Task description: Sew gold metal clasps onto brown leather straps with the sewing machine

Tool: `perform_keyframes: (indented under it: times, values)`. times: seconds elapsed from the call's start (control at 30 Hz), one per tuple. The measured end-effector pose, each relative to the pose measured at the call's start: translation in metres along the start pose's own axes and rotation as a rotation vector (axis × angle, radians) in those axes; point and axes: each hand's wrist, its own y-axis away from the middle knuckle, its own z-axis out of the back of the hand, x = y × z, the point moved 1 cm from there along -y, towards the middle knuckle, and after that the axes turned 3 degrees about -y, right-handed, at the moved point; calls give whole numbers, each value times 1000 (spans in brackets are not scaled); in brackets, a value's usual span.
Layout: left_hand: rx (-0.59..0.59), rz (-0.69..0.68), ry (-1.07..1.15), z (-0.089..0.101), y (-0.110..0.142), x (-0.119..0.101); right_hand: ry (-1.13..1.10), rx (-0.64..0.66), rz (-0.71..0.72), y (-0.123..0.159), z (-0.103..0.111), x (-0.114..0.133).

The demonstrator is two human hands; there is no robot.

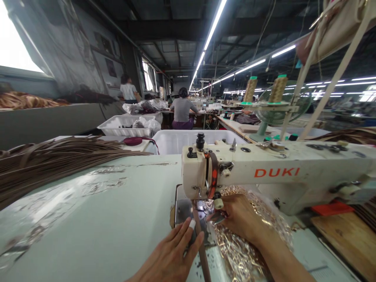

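Head view: left hand [167, 254] lies open against a narrow brown leather strap [202, 262], right hand [239, 217] curled.

Factory hall, fluor. tube lights [215, 24], dark steel ceiling [164, 27], bright windows [148, 76] along L wall [113, 66], rows of worktables [235, 125], white plastic bins [126, 126]

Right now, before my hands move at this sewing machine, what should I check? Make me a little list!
1. Left hand resting on the brown strap: ok.
2. White tape on a left finger: ok, in place.
3. Strap running under the sewing machine: ok.
4. Right hand on the small metal piece: cannot tell, partly hidden.
5. Both hands away from the needle: cannot tell, needle hidden.
6. Clear bag of gold-coloured metal pieces: ok, on the table.
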Motion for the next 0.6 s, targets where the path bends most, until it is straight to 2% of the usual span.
perform_keyframes:
  times: [0.2,0.4,0.6]
  values:
    - [-77,0,-25,-7,4,1,-31,0,5,0,0,1]
    - [-249,-49,-126,-26,3,7,-25,7,-13,1,0,1]
    - [-227,-29,-127,-29,2,7,-25,-5,-11,-1,0,0]
